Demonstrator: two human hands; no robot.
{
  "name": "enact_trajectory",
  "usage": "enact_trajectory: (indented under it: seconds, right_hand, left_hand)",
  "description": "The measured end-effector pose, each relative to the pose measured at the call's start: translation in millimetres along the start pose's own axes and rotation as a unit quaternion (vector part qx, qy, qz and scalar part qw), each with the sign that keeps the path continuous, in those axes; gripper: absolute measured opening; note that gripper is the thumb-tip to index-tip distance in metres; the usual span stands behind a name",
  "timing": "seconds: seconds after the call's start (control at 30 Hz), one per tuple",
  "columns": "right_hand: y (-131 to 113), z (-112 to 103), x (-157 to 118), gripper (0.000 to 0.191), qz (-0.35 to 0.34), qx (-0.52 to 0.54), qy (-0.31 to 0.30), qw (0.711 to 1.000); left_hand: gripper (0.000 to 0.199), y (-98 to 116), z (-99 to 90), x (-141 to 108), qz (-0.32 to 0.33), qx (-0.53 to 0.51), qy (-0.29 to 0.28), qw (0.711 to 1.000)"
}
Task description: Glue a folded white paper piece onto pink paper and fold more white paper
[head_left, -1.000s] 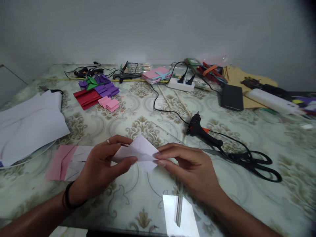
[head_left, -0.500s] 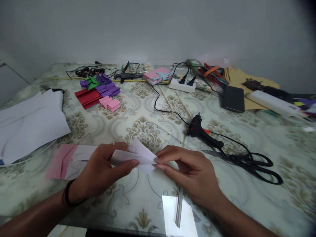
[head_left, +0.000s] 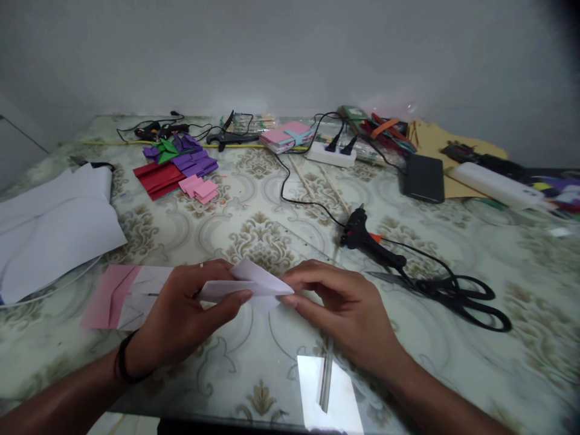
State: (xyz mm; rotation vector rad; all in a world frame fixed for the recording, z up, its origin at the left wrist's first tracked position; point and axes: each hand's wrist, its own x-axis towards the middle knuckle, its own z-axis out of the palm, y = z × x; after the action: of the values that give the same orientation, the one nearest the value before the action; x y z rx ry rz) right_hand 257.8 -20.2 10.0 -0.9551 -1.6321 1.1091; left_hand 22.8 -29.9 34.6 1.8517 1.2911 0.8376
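A folded piece of white paper [head_left: 251, 284] is held between my two hands above the table. My left hand [head_left: 190, 311] grips its left side, thumb along the front fold and fingers behind. With thumb and forefinger, my right hand [head_left: 338, 302] pinches the pointed right end. Beside my left hand lie folded pink and white papers [head_left: 118, 293], partly covered by it. A clear stick [head_left: 327, 374] rests on a small white sheet [head_left: 335, 405] below my right hand, its upper end hidden.
A black glue gun [head_left: 369, 238] and black-handled scissors [head_left: 446, 293] lie to the right. Large white sheets [head_left: 54, 223] are at left. Folded coloured papers [head_left: 163, 178], a power strip [head_left: 333, 154], a pink notebook [head_left: 287, 136] and a black box [head_left: 423, 177] sit farther back.
My right thumb and forefinger have shifted slightly on the paper's right end, so more of its point shows. The whole view has moved a little.
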Motion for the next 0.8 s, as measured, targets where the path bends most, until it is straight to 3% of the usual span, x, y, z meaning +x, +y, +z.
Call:
enact_trajectory:
  seconds: [0.17, 0.47, 0.8]
  right_hand:
    - [-3.3, 0.0, -0.2, 0.009, -0.019, -0.01, 0.013, 1.0]
    - [-2.3, 2.3, -0.6, 0.006, 0.08, 0.064, 0.028, 0.994]
    - [-7.0, 2.6, -3.1, 0.011, 0.133, 0.086, 0.016, 0.987]
  left_hand:
    - [0.025, 3.1, 0.8, 1.6, 0.051, 0.009, 0.027, 0.998]
    - [0.017, -2.0, 2.0, -0.3, 0.073, 0.007, 0.041, 0.996]
    - [0.023, -2.4, -0.4, -1.4, -0.025, -0.072, -0.006, 0.997]
